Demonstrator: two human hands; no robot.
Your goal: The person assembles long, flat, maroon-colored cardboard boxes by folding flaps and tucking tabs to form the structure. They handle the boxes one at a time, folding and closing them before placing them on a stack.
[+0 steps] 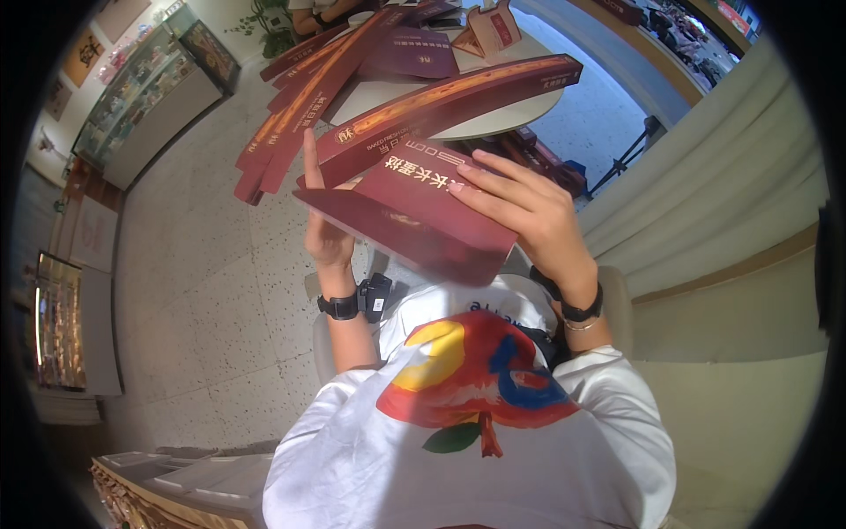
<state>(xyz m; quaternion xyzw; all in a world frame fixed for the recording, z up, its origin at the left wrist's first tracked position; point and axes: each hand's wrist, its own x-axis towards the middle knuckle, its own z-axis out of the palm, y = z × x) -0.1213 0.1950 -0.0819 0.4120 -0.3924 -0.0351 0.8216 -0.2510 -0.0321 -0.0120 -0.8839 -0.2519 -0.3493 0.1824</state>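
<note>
A dark red cardboard box [441,198] with pale printing is held in front of my chest, its near flap or panel [401,234] angled toward me. My left hand [328,225] is at the box's left end, index finger pointing up past the edge. Its other fingers are partly hidden behind the cardboard. My right hand [533,212] grips the right side, fingers stretched across the printed face and thumb out of sight. Just beyond lies a long dark red box [458,101] with a pastry picture along its side.
A round white table [520,115] carries more long, flat red boxes [304,115], a purple-red box [410,55] and a paper bag [493,31]. A person's arm [330,13] shows at the far side. A pale curtain [705,194] hangs at right; a glass display case [141,88] stands far left.
</note>
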